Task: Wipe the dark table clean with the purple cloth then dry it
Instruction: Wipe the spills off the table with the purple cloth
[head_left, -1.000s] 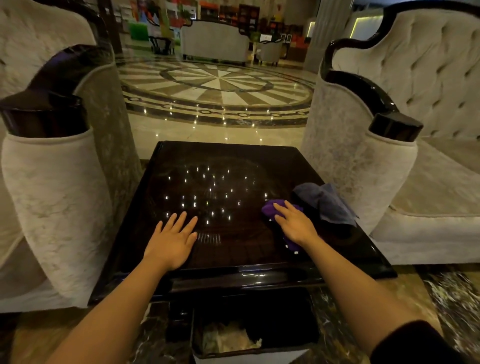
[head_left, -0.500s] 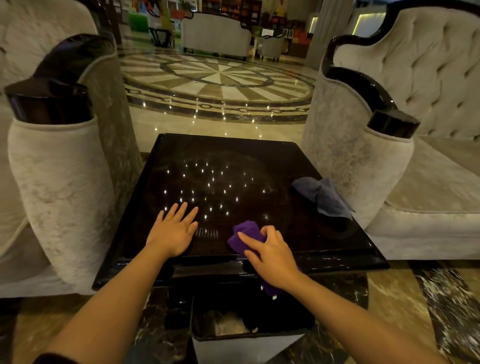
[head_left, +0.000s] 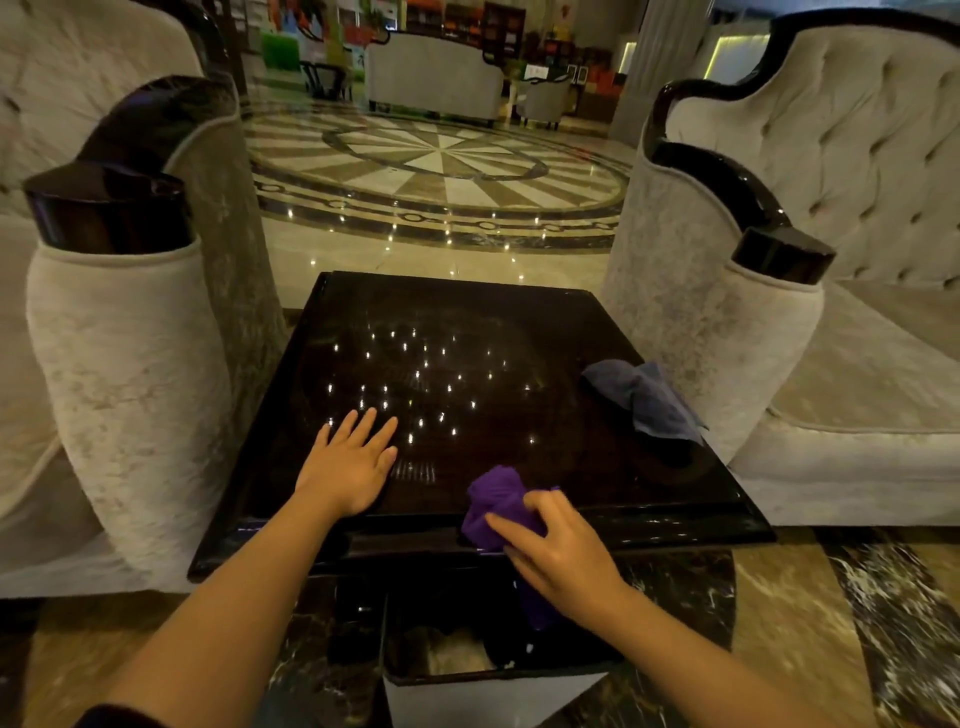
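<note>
The dark glossy table (head_left: 467, 312) stands between two pale armchairs, with ceiling lights mirrored in its top. My right hand (head_left: 563, 558) presses the bunched purple cloth (head_left: 496, 506) onto the table's near edge, right of centre; a tail of the cloth hangs below my palm. My left hand (head_left: 350, 467) lies flat on the near left part of the tabletop, fingers spread, holding nothing. A crumpled blue-grey cloth (head_left: 644, 397) rests near the table's right edge.
A pale velvet armchair (head_left: 130, 364) hems the table in on the left and another armchair (head_left: 727, 338) on the right. A waste bin (head_left: 483, 670) with litter sits on the floor under the near edge. Polished marble floor lies beyond.
My right hand has dragged the purple cloth from the right side of the tabletop, beside the blue-grey cloth, toward me to the near edge. My left hand has stayed flat in place.
</note>
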